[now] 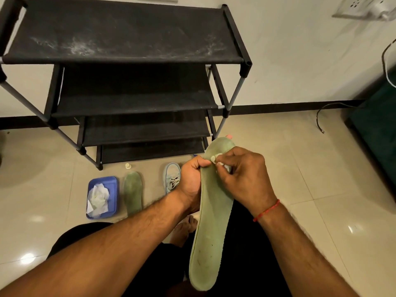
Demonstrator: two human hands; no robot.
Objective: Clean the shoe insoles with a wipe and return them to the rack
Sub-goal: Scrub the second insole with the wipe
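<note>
- One black shoe rack (128, 39), with four fabric shelves.
- Two green insoles: the held insole (212, 221) in front of the rack's right side, and the floor insole (132, 191) lying before the rack's lowest shelf.
- One pale blue shoe (171, 176) on the floor in front of the rack.
- One blue tray (112, 185) near the rack's front left foot, with crumpled tray wipes (97, 198) inside, number unclear.
- Two hands in front of the rack: left hand (190, 181) and right hand (244, 176).
- One small hand wipe (214, 158).

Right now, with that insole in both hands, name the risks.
The left hand holds the insole only near its far end; the long near end hangs free and may flex or slip from that grip. The right hand pinches a small wipe, so scrubbing could miss spots. The top shelf looks dusty and could re-soil cleaned insoles.
</note>
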